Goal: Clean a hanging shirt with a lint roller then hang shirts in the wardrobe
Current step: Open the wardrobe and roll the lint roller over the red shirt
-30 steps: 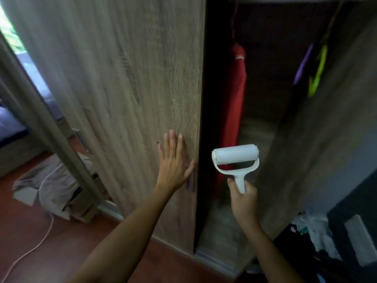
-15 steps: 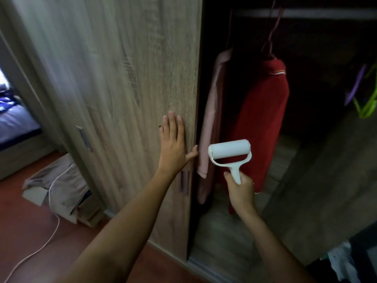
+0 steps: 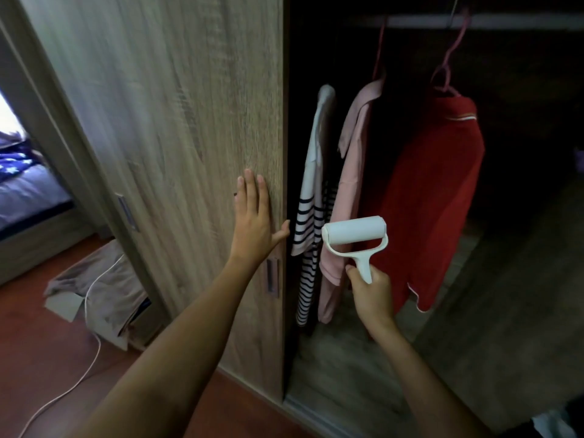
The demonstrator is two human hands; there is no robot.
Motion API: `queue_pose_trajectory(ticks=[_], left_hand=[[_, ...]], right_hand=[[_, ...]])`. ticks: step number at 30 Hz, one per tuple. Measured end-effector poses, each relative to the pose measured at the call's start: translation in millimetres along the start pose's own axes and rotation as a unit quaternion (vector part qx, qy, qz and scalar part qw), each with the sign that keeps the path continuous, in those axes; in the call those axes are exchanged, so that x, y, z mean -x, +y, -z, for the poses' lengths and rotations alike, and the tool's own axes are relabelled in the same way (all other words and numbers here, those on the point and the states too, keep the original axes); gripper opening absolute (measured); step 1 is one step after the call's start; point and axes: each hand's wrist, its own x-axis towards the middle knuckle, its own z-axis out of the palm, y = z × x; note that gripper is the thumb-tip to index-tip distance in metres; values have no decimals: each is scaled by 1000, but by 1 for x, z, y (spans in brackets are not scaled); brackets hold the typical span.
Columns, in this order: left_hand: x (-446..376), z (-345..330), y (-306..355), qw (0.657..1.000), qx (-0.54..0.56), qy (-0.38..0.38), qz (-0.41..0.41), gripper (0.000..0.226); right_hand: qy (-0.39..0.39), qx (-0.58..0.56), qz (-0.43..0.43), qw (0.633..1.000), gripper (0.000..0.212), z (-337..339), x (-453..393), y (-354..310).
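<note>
My left hand (image 3: 252, 222) lies flat, fingers apart, on the wooden sliding wardrobe door (image 3: 177, 128) near its right edge. My right hand (image 3: 371, 292) grips the handle of a white lint roller (image 3: 355, 233), held upright in front of the open wardrobe. Inside hang three shirts: a white one with navy stripes (image 3: 311, 210), a pink one (image 3: 350, 172) and a red one (image 3: 433, 197) on a pink hanger (image 3: 448, 55). The roller's head overlaps the pink and red shirts in view; whether it touches them I cannot tell.
A hanging rail (image 3: 505, 22) runs across the top of the dark wardrobe. A recessed handle (image 3: 271, 276) sits low on the door. Left of the wardrobe lie a cloth-covered pile (image 3: 101, 286), a white cable (image 3: 76, 380) on the red floor, and a bed (image 3: 25, 191).
The sliding door has moved left under my left hand, uncovering the pink shirt and then the striped one. My right hand has kept the roller upright.
</note>
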Motion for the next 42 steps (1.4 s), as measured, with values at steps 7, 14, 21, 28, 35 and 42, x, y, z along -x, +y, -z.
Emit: queue_pose_trajectory(ticks=[7, 14, 21, 28, 35, 42], left_hand=[[-5, 3, -21, 1000, 5, -17, 14, 104], [-7, 8, -38, 999, 25, -31, 33, 106], [-11, 12, -51, 997, 38, -38, 52, 106], [-14, 16, -59, 994, 70, -40, 70, 104], [-13, 16, -66, 994, 71, -33, 77, 100], [-5, 8, -49, 989, 99, 9, 107, 88]], right_hand=[[-9, 16, -5, 1000, 37, -16, -3, 1], [-5, 34, -5, 999, 36, -28, -3, -3], [-8, 41, -30, 999, 33, -39, -2, 1], [-12, 44, -28, 999, 33, -45, -1, -1], [-12, 37, -23, 999, 30, -51, -2, -5], [-5, 12, -18, 1000, 29, -39, 4, -20]])
